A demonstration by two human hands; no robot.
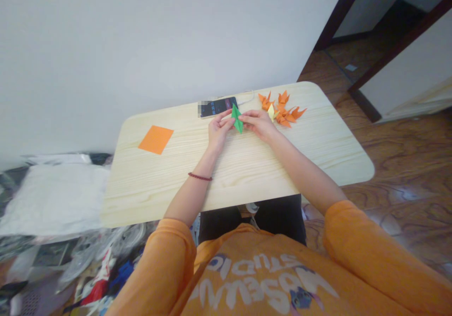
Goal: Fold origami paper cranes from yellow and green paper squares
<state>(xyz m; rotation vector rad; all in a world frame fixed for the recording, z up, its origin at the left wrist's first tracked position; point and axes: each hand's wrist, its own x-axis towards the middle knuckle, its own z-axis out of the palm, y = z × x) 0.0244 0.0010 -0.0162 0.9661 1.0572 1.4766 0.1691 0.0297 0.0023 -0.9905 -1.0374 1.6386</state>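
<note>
A green piece of folded origami paper (pixel 237 119), shaped like a narrow diamond, is held above the table between both hands. My left hand (pixel 219 128) pinches its left edge with thumb and fingers. On the other side, my right hand (pixel 259 124) grips the right edge, thumb and index finger near its middle. Just right of that hand lies a cluster of orange origami cranes (pixel 283 113) with a pale yellow one (pixel 271 112) among them. A flat square of orange paper (pixel 156 139) rests on the left part of the table.
A phone (pixel 219 107) with a lit screen lies behind my hands, a white cable (pixel 247 100) running from it. The wooden table (pixel 141 189) stands against a white wall. Clutter and plastic bags (pixel 84 255) crowd the floor at left; a doorway is at right.
</note>
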